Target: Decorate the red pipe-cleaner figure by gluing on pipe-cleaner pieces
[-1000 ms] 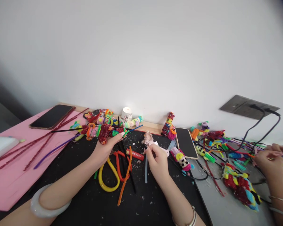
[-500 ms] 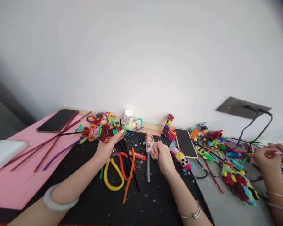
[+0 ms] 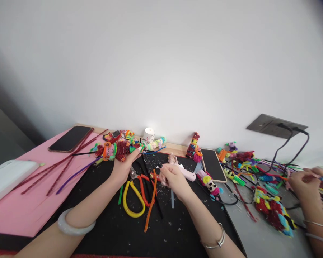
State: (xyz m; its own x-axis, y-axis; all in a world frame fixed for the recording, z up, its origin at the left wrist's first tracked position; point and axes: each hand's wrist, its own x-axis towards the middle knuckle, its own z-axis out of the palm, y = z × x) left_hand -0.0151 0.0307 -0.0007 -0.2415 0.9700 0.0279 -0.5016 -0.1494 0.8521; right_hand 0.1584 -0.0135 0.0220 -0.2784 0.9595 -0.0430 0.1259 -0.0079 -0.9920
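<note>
The left hand [image 3: 123, 166] grips a colourful pipe-cleaner figure [image 3: 115, 149]. The right hand [image 3: 172, 178], beside it, closes on a pink glue gun [image 3: 184, 172].

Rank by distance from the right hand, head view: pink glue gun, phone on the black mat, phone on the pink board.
From the right hand:
1. Pink glue gun, just beyond the fingers, touching or nearly.
2. Phone on the black mat, to the right.
3. Phone on the pink board, far left, past the left hand.

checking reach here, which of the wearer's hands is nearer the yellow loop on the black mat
Left. The left hand sits just above and left of the yellow loop, nearly over its top end. The right hand lies further off to the loop's right, beyond the orange stem.
</note>
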